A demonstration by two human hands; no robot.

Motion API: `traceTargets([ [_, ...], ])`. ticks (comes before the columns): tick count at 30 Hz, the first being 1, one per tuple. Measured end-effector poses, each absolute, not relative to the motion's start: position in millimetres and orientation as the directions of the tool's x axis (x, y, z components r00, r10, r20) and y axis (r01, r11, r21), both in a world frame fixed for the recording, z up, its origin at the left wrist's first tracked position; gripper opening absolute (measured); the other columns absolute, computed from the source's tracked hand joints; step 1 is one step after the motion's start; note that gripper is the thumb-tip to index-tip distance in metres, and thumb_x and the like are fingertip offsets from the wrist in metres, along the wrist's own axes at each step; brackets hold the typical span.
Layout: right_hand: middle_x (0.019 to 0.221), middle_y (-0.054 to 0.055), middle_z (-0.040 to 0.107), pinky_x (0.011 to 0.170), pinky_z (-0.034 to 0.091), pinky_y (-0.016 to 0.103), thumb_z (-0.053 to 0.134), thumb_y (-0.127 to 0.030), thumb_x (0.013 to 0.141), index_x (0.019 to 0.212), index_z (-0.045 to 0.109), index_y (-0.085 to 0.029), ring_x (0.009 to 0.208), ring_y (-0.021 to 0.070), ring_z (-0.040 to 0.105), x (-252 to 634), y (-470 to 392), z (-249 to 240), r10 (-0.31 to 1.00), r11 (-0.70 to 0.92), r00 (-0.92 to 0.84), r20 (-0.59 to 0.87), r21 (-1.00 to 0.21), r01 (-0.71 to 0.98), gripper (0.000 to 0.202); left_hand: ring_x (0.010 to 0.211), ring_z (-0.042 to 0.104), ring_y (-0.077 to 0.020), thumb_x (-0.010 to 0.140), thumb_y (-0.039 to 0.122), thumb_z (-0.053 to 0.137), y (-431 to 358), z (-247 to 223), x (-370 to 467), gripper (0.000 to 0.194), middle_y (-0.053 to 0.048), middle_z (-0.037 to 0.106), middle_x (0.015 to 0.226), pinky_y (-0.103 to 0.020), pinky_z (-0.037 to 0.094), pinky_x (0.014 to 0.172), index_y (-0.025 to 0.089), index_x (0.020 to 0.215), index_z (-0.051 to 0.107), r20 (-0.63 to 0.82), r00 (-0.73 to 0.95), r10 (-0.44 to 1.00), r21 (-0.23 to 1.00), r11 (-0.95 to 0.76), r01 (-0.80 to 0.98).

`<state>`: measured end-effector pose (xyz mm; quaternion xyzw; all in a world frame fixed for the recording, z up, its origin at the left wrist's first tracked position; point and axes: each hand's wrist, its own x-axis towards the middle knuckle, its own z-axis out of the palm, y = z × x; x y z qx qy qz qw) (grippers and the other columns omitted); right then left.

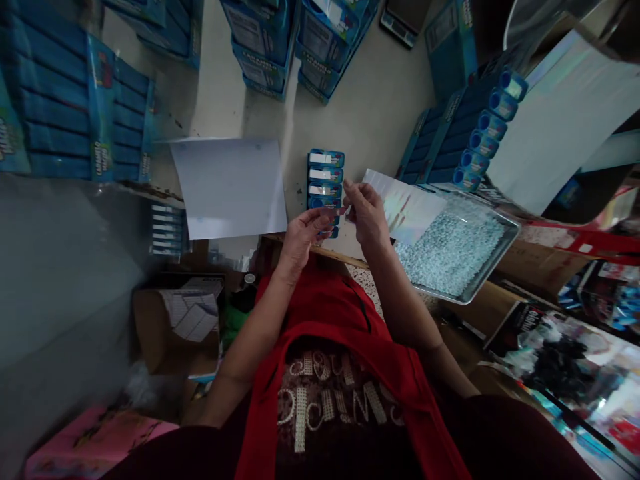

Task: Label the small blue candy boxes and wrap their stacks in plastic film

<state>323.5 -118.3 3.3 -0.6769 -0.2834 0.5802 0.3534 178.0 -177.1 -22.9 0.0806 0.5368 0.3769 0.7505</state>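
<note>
My left hand (301,240) and my right hand (367,212) meet over the table's front edge, each pinching one end of a small thin strip (336,211). The strip is too small to make out clearly. Just behind them stands a short row of small blue packs (325,160) with white labels, its near end partly covered by my fingers. Left of the row lies a blank white sheet (233,190). To the right, a sheet with thin strips on it (400,203) reaches over a metal tray (473,298) of pale blue pellets.
Stacked blue boxes (60,100) fill the left, and more blue boxes (265,47) stand at the back. Blue tubes in rows (450,140) rise behind the tray. A dark scale (400,23) sits at the back. An open carton (155,333) is below the table at left.
</note>
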Motion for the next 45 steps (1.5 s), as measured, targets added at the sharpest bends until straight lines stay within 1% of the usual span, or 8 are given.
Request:
traceTargets([
  [4,0.075,-0.007,0.062,0.051,0.040,0.026,0.094,-0.064,0.072,0.091,0.056,-0.027,0.054,0.0081,0.045,329,-132,1,0.764,-0.624,0.128,-0.632,-0.775,-0.105,0.056,0.068,0.067,-0.0109,0.053,0.056,0.104,-173,-29,178,0.059,-0.003,0.076,0.085,-0.026,0.057,0.071,0.019,0.086,0.073,-0.760,0.055,0.648,0.541,0.678,-0.498],
  [9,0.075,-0.007,0.069,0.068,0.055,0.027,0.100,-0.041,0.060,0.099,0.058,-0.027,0.069,0.0121,0.065,332,-155,-11,0.753,-0.623,0.148,-0.641,-0.767,-0.153,0.058,0.068,0.068,-0.0124,0.056,0.058,0.101,-179,-32,163,0.056,-0.002,0.074,0.080,-0.027,0.058,0.070,0.018,0.086,0.075,-0.753,-0.012,0.658,0.613,0.695,-0.376],
  [16,0.070,-0.009,0.065,0.073,0.057,0.028,0.096,-0.045,0.060,0.089,0.055,-0.027,0.067,0.0113,0.064,315,-178,-26,0.732,-0.628,0.185,-0.656,-0.755,-0.188,0.053,0.065,0.067,-0.0147,0.070,0.053,0.094,-183,-36,137,0.039,-0.004,0.075,0.072,-0.026,0.055,0.064,0.018,0.081,0.080,-0.699,-0.081,0.710,0.714,0.689,-0.125],
  [22,0.076,-0.008,0.070,0.065,0.052,0.025,0.090,-0.039,0.063,0.096,0.061,-0.028,0.065,0.0110,0.064,316,-164,-23,0.544,-0.802,0.012,-0.839,-0.524,-0.287,0.046,0.060,0.065,-0.0146,0.064,0.053,0.097,-176,-30,124,0.041,-0.004,0.074,0.070,-0.026,0.055,0.059,0.019,0.077,0.078,-0.727,-0.083,0.681,0.685,0.713,-0.151],
  [26,0.075,-0.004,0.074,0.064,0.053,0.025,0.085,-0.053,0.075,0.094,0.063,-0.026,0.068,0.0131,0.069,317,-154,-18,0.479,-0.847,-0.069,-0.875,-0.440,-0.299,0.040,0.063,0.067,-0.0157,0.063,0.051,0.096,-175,-25,117,0.040,-0.004,0.073,0.071,-0.027,0.059,0.061,0.019,0.077,0.077,-0.732,-0.116,0.672,0.681,0.714,-0.164],
  [28,0.078,-0.004,0.076,0.065,0.055,0.026,0.088,-0.053,0.073,0.097,0.064,-0.026,0.071,0.0137,0.071,317,-152,-15,0.488,-0.845,-0.099,-0.867,-0.442,-0.301,0.044,0.062,0.067,-0.0152,0.062,0.050,0.096,-174,-26,115,0.039,-0.004,0.072,0.070,-0.026,0.058,0.059,0.019,0.076,0.076,-0.742,-0.124,0.659,0.670,0.722,-0.172],
  [34,0.082,-0.004,0.080,0.068,0.056,0.025,0.102,-0.032,0.051,0.109,0.067,-0.025,0.075,0.0141,0.075,321,-157,-15,0.547,-0.817,-0.092,-0.832,-0.507,-0.274,0.068,0.061,0.066,-0.0138,0.067,0.044,0.093,-172,-31,116,0.032,-0.004,0.072,0.070,-0.025,0.057,0.060,0.019,0.076,0.075,-0.745,-0.148,0.650,0.667,0.728,-0.159],
  [45,0.079,-0.003,0.079,0.068,0.061,0.030,0.102,-0.042,0.056,0.101,0.062,-0.026,0.070,0.0163,0.074,328,-165,-27,0.655,-0.731,0.067,-0.753,-0.653,-0.200,0.062,0.060,0.066,-0.0137,0.071,0.044,0.094,-177,-35,122,0.029,-0.003,0.074,0.069,-0.025,0.058,0.059,0.020,0.078,0.080,-0.681,-0.185,0.709,0.731,0.675,-0.103],
])
